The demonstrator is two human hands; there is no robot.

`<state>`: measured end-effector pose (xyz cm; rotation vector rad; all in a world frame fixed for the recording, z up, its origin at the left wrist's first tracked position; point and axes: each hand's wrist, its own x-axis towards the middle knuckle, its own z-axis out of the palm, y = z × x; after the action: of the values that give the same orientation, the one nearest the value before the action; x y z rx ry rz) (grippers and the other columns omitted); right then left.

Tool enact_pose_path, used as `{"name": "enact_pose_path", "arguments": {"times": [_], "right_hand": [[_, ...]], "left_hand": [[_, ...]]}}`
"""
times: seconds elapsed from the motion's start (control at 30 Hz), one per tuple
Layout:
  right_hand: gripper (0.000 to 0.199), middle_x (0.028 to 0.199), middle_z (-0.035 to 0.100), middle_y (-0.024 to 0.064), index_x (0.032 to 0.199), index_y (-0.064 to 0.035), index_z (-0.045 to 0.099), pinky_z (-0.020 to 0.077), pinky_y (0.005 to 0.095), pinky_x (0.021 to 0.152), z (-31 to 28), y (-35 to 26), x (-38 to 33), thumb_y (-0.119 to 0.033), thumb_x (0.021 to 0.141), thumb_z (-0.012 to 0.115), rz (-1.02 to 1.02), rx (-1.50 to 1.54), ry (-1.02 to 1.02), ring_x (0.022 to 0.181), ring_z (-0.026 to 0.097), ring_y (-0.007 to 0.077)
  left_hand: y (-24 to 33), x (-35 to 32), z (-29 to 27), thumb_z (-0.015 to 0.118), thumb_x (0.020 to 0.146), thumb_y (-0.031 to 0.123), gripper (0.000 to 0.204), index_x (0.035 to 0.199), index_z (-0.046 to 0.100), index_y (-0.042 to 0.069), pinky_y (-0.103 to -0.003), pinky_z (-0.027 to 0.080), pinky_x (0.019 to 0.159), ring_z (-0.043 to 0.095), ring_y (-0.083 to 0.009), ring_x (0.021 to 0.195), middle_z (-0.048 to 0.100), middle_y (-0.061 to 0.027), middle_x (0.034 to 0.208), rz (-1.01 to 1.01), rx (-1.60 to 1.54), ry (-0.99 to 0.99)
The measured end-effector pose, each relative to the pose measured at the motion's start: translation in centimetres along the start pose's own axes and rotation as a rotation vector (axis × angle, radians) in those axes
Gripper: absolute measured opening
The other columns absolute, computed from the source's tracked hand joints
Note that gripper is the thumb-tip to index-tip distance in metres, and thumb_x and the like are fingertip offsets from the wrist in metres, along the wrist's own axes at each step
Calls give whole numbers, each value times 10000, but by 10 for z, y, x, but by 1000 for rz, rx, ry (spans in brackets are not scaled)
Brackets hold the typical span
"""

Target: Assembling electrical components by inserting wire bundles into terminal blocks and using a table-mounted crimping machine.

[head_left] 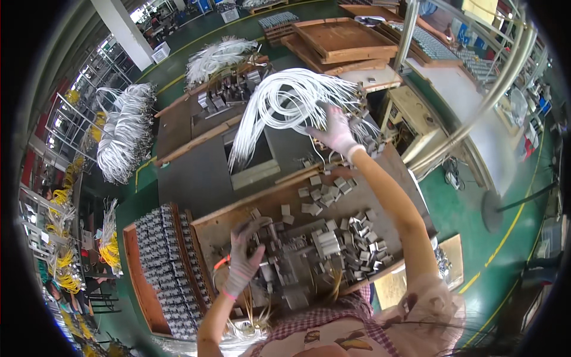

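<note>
My right hand (338, 132), in a pale glove, reaches out to a large coiled bundle of white cables (291, 95) on the far side of the bench. Its thumb and fingers are apart at the bundle's right part; no cable shows clearly in its grip. My left hand (244, 262), also gloved, is beside a metal fixture (288, 262) on the wooden-edged work tray, thumb and fingers spread with nothing visible between them. Loose small silver metal blocks (363, 244) lie right of the fixture, with more blocks (324, 193) farther back.
A wooden tray with rows of small metal parts (169, 268) stands at the left. More white cables hang on a rack (122, 134) and lie at the back (220, 59). Stacked wooden trays (345, 38) are beyond the bench. A curved metal tube frame (488, 113) rises at the right.
</note>
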<state>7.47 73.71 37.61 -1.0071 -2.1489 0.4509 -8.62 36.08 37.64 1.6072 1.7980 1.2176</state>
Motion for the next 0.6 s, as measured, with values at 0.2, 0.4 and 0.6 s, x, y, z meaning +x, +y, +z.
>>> {"name": "enact_pose_path", "arguments": {"times": [0.2,0.4,0.6], "right_hand": [[1021,1322,450,215,1365,-4,381,327,483,1065,72,11,118,-511,589,808,40,-485,-80,1261,414,380],[767,1252,552,146,1297,-44,479,374,468,1004,111,12,152,-433,696,754,275,-879,-97,1208,491,299],[601,1231,573,137,1287,-44,497,390,454,989,95,14,169,-304,776,676,321,-674,-143,1167,518,303]], "left_hand": [[6,-21,-4,647,841,40,462,1286,520,54,-356,399,1021,450,-285,1235,406,-143,1345,-40,258,8],[2,-18,-9,665,822,204,428,1214,558,69,-399,394,1013,447,-313,1226,404,-174,1344,-180,51,81],[13,-1,-8,669,816,215,428,1204,561,68,-426,364,1035,454,-342,1218,448,-191,1316,-176,36,84]]}}
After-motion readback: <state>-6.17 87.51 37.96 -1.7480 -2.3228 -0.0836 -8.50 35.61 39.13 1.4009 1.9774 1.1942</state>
